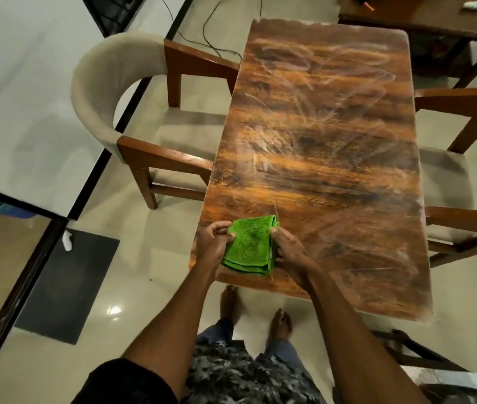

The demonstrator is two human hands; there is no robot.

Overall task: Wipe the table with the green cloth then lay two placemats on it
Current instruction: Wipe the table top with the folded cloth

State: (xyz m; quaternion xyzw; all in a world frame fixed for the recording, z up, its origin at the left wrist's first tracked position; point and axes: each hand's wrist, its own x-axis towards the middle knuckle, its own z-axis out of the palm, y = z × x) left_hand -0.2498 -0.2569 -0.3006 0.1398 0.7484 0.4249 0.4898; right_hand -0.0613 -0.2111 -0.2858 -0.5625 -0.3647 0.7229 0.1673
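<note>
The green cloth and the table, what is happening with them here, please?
A person stands at the near end of a long wooden table and holds a folded green cloth between both hands, the left hand on its left edge and the right hand on its right. The cloth hangs over the table's near corner. Pale smears streak the tabletop. No placemats are in view. Chairs stand along both sides.

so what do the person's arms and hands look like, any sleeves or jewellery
Both forearms are bare down to the left hand and right hand. A dark short sleeve shows on the left upper arm only. No gloves, watch, rings or bracelets are visible.
</note>
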